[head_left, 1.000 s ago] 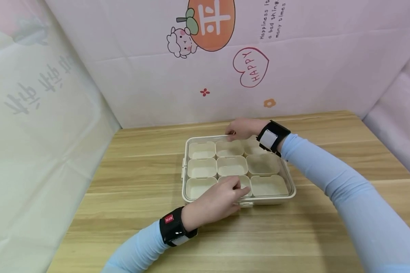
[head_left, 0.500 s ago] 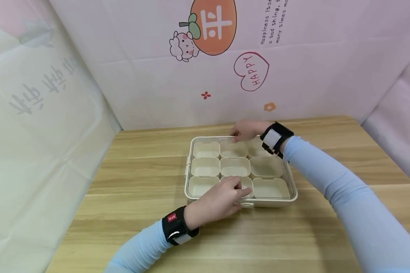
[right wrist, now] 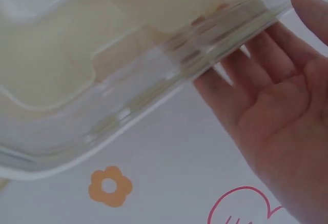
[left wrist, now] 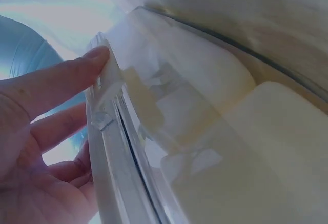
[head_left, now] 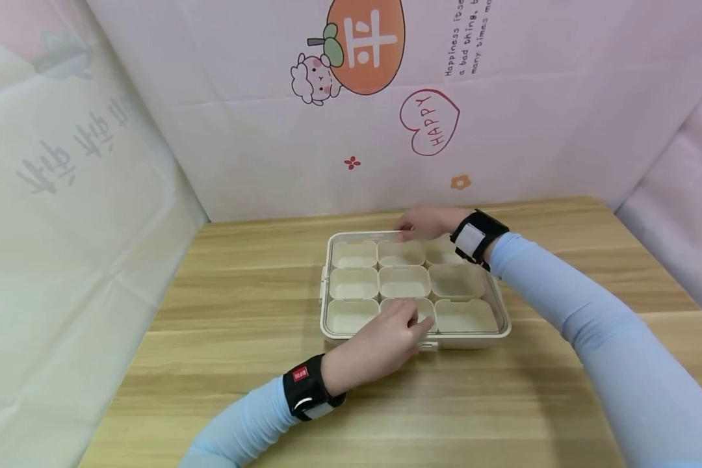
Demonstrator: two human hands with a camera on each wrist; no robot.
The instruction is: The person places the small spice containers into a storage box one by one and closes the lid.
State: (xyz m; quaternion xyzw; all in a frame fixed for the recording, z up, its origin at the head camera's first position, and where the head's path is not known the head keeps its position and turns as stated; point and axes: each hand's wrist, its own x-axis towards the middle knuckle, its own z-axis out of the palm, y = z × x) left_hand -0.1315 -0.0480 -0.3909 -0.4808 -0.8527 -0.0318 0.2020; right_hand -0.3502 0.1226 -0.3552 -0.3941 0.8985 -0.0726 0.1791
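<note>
A cream box (head_left: 474,337) with a clear lid lies in the middle of the table, holding several pale rounded compartments (head_left: 353,284). Its front edge is held by my left hand (head_left: 380,341); the left wrist view shows the thumb tip on the white latch (left wrist: 110,78), the other fingers curled beside the rim. At the far edge my right hand (head_left: 427,222) grips the box, its fingers reaching past the wall in the right wrist view and the thumb above the rim. My right wrist and sleeve cover the back right corner in the head view.
The wood-grain table (head_left: 240,292) extends around the box. Behind it hangs a white printed cloth (head_left: 257,156), close to the far edge, and another pale cloth (head_left: 82,247) hangs on the left. A side latch (head_left: 324,283) shows on the box's left wall.
The box has shifted slightly right between both hands, and lately a touch away from me. Both hands keep their places on its front and far edges. The head view has tilted a little.
</note>
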